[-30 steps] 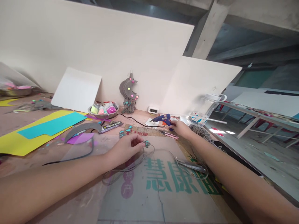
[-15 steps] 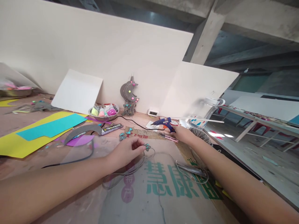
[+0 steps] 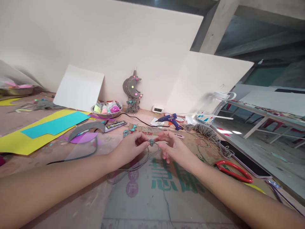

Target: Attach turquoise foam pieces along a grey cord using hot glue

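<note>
My left hand (image 3: 131, 148) pinches a small teal-and-grey decorated piece (image 3: 151, 142) between thumb and fingertips. From the other side my right hand (image 3: 177, 149) closes its thumb and index finger on the grey cord at that piece, its other fingers loosely curled. A loop of grey cord (image 3: 128, 170) hangs below the left hand onto the printed clear sheet (image 3: 133, 210). Beyond the hands a blue glue gun (image 3: 169, 119) rests on the table, nozzle pointing left. Similar teal-and-grey pieces (image 3: 130, 128) lie behind my left hand.
A grey crescent-moon ornament (image 3: 132, 87) stands against the white board. At left are yellow sheet (image 3: 51, 133), blue sheet (image 3: 57, 124) and a bowl of coloured clay (image 3: 108, 109). To the right lie a grey cord bundle (image 3: 207, 135), red-handled scissors (image 3: 234, 171) and a phone (image 3: 245, 159).
My right hand has left the glue gun and come back toward me, to the cord at the small piece. My left hand keeps its hold. The view has shifted slightly.
</note>
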The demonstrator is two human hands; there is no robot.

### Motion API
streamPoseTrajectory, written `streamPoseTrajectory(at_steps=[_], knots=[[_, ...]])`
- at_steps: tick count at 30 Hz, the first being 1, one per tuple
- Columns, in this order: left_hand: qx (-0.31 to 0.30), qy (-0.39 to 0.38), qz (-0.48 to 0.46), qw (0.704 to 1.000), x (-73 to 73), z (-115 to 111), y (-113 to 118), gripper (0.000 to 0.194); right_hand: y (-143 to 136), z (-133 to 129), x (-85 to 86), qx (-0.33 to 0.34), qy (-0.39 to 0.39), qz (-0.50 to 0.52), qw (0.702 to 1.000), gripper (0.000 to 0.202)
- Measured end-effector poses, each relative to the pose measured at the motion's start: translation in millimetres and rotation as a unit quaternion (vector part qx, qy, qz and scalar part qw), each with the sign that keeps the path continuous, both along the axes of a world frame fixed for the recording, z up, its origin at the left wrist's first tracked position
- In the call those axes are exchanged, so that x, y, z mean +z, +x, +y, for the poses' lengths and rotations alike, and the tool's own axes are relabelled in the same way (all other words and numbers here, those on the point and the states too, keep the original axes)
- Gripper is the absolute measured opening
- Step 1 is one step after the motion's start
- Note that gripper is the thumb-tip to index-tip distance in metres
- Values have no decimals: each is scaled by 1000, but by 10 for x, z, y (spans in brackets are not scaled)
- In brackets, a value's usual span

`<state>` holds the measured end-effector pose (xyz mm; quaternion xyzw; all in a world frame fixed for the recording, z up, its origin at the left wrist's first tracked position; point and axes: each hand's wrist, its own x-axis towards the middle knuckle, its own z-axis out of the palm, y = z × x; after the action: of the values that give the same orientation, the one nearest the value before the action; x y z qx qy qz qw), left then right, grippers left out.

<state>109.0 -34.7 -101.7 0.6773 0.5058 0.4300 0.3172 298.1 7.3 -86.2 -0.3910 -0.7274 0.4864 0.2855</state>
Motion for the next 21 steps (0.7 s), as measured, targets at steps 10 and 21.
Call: streamPoseTrajectory(at_steps=[10, 21], knots=[[2, 4, 6, 1000, -3, 1, -8, 18, -34, -11, -153, 14, -3, 44, 999, 32], [1, -4, 24, 1000, -14, 11, -6, 16, 17, -5, -131, -26, 230, -63, 971, 19]])
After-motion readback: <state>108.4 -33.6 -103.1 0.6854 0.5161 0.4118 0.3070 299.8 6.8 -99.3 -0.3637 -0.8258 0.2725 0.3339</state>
